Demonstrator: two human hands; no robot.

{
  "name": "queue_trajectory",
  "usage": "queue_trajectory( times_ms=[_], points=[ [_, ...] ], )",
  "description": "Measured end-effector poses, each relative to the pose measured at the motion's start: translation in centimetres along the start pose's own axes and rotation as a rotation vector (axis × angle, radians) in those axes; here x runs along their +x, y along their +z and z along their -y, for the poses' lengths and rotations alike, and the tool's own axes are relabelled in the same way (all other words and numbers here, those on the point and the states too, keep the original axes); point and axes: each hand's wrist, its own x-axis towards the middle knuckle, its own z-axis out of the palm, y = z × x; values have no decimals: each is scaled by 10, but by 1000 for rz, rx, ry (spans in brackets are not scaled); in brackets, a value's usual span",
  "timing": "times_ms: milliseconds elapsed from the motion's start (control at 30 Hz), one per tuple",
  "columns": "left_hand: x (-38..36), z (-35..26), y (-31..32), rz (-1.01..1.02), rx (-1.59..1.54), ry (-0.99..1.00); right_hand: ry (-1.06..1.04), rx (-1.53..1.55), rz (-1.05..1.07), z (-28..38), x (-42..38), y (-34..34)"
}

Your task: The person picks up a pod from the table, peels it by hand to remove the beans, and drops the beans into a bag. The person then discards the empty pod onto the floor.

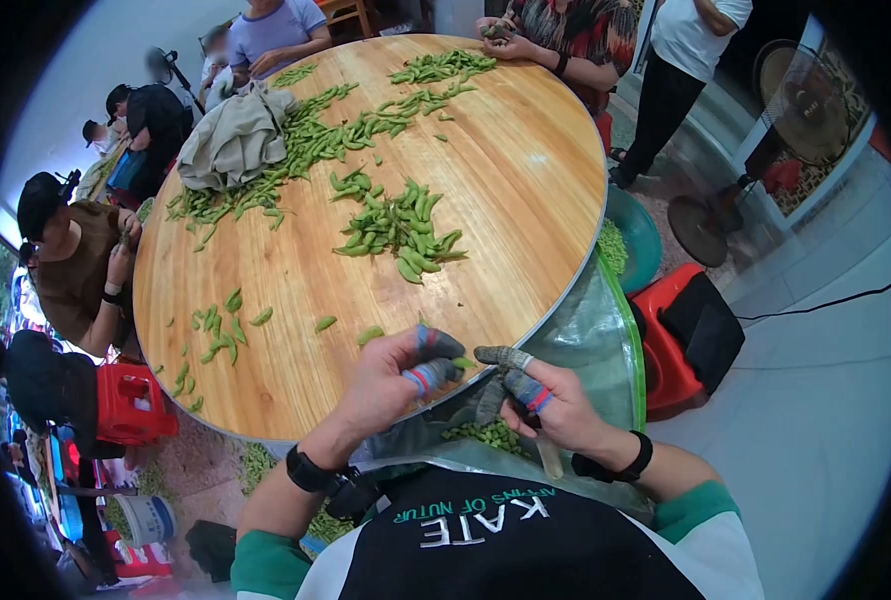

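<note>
My left hand is over the near edge of the round wooden table, with cloth covers on its fingertips. Between its thumb and fingers it pinches a green soybean pod, mostly hidden by the fingers. Just to the right, my right hand has its covered fingers apart, the index pointing toward the pod; I see nothing held in it. Single pods lie beyond my left hand, and a loose pile of soybean pods sits farther in. Under my hands, green beans rest in a clear plastic sheet.
A grey cloth lies among more pods at the far left. Several people are around the table. On the right stand a teal basin of beans, a red stool and a fan. Another red stool stands left.
</note>
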Motion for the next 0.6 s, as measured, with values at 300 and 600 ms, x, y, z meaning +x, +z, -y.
queue_trajectory(
  times_ms=[300, 600],
  points=[
    [4, 7, 26, -66, -56, 10, -1, -47, -39, -10, -3, 1],
    [6, 14, 30, -112, -6, 84, -34, -91, -79, -17, -2, 3]
  ],
)
